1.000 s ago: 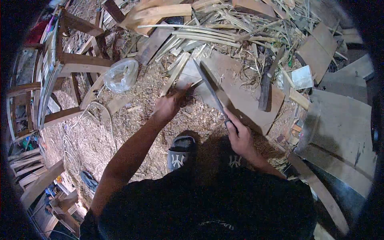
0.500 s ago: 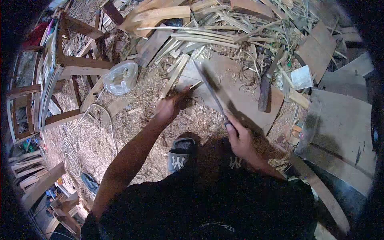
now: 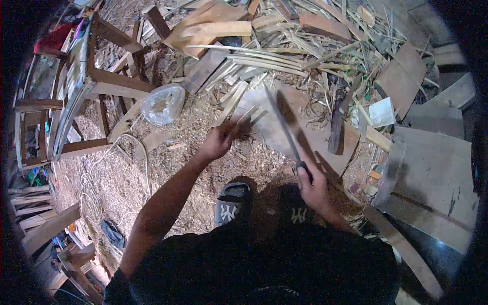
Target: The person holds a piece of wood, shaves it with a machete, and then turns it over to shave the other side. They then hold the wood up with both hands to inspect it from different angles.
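My left hand is closed around thin wooden strips, whose pale ends poke out past the fingers towards the blade. In my right hand is a long knife, gripped by its dark handle, its narrow blade slanting up and to the left. The blade is apart from the strips, to their right. Under both lies a flat sheet on the shavings-covered floor, with the knife's shadow across it. Several pale wooden strips rest just beyond my left hand.
Slatted wooden frames stand at the left, beside a clear plastic bag and a coiled cord. A heap of split strips fills the far side. Large panels lie at the right. My sandalled foot is close below.
The view has shifted slightly. The knife has moved a little right, away from the left hand. Two strip ends now show beyond my left fingers, where one showed before.
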`<action>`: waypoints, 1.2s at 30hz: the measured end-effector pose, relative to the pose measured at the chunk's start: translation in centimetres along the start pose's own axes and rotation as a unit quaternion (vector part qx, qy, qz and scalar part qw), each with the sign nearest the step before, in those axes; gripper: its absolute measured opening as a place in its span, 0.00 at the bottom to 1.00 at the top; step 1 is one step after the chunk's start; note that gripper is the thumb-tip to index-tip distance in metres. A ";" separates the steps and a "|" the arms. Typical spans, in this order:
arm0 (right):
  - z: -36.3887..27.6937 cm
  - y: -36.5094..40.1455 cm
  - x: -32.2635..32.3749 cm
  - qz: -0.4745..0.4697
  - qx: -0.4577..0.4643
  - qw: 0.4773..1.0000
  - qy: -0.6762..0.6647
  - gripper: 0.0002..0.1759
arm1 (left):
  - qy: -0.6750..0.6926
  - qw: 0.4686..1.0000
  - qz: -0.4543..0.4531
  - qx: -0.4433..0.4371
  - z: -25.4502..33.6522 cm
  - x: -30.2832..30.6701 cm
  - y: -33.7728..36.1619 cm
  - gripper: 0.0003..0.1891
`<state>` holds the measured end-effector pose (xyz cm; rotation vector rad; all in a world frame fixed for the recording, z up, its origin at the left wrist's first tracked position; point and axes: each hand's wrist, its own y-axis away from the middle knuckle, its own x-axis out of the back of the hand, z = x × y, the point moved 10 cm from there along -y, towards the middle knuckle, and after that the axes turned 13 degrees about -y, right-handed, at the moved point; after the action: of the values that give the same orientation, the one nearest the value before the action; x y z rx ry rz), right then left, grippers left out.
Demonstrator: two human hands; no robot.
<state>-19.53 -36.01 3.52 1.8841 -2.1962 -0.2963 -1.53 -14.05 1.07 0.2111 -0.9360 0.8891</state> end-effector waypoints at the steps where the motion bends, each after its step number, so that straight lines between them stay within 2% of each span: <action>1: 0.1 -0.1 1.1 0.032 -0.056 0.998 -0.019 0.27 | -0.002 1.000 0.005 -0.001 0.4 0.7 -0.6 0.20; 2: 0.8 0.0 2.2 0.063 -0.112 0.991 -0.038 0.27 | 0.109 0.976 -0.097 0.158 -2.1 -1.0 -0.4 0.21; 3: 0.4 -0.6 4.0 0.086 0.052 0.992 0.072 0.27 | 0.216 0.905 -0.195 0.309 -3.3 -2.8 0.9 0.22; 4: -0.6 -1.1 4.7 0.094 0.053 0.992 0.066 0.27 | 0.215 0.907 -0.191 0.308 -3.5 -3.0 0.9 0.22; 6: -1.5 -1.6 6.2 0.118 -0.009 0.993 0.026 0.28 | 0.303 0.887 -0.174 0.304 -3.5 -3.6 0.7 0.24; 8: -2.4 -2.8 8.1 0.144 -0.030 0.989 0.025 0.28 | 0.301 0.885 -0.151 0.321 -3.6 -3.8 0.4 0.22; 9: -2.6 -3.6 9.8 0.160 0.105 0.976 0.109 0.27 | 0.322 0.888 -0.117 0.307 -3.9 -3.9 0.1 0.21; 10: -2.9 -3.7 10.4 0.175 0.056 0.983 0.012 0.26 | 0.342 0.890 -0.082 0.291 -3.2 -3.0 -0.7 0.19; 11: -3.9 -3.9 11.1 0.192 0.031 0.979 0.052 0.26 | 0.440 0.817 -0.086 0.364 -3.2 -3.5 -0.1 0.17; 12: -4.3 -4.1 12.3 0.210 0.007 0.973 0.094 0.25 | 0.439 0.817 -0.081 0.365 -3.3 -3.1 -0.1 0.17; 14: -2.3 -4.7 14.9 0.213 0.034 0.970 0.116 0.25 | 0.289 0.906 -0.076 0.300 -3.6 -1.2 -1.4 0.15; 15: -2.7 -4.7 15.4 0.221 0.058 0.964 0.138 0.25 | 0.288 0.907 -0.072 0.300 -4.1 -1.0 -1.6 0.15; 16: -2.5 -4.5 15.6 0.219 0.061 0.964 0.138 0.25 | 0.240 0.929 -0.047 0.277 -4.8 -0.2 -1.9 0.15; 18: -1.9 -3.6 16.0 0.222 0.029 0.953 0.203 0.25 | 0.143 0.962 0.003 0.231 -5.1 1.9 -2.5 0.18; 19: -1.8 -3.5 15.8 0.223 0.042 0.948 0.225 0.25 | 0.156 0.932 -0.054 0.321 -6.2 1.4 -1.7 0.21; 20: -1.7 -3.3 15.8 0.222 0.042 0.948 0.225 0.25 | 0.156 0.932 -0.053 0.322 -6.9 1.4 -1.6 0.21; 22: -2.7 -3.1 14.9 0.213 0.064 0.937 0.270 0.25 | 0.027 0.957 -0.027 0.288 -7.2 2.6 -2.0 0.22; 26: -2.4 -3.4 14.9 0.190 0.067 0.942 0.268 0.24 | -0.042 0.937 -0.069 0.340 -6.2 3.0 -2.5 0.20; 27: -2.4 -3.4 14.9 0.189 0.063 0.943 0.268 0.24 | -0.042 0.937 -0.069 0.341 -6.6 2.6 -2.4 0.20; 29: -2.7 -3.5 14.8 0.186 0.059 0.943 0.269 0.24 | -0.039 0.969 -0.006 0.245 -6.4 2.1 -3.0 0.20; 36: -2.3 -3.4 14.1 0.187 0.023 0.950 0.251 0.29 | -0.068 0.963 -0.026 0.260 -6.8 1.2 -3.7 0.19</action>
<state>-17.71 -50.43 5.34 1.3228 -2.1344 0.2766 5.71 -12.24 -1.38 0.7522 -0.8020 1.0693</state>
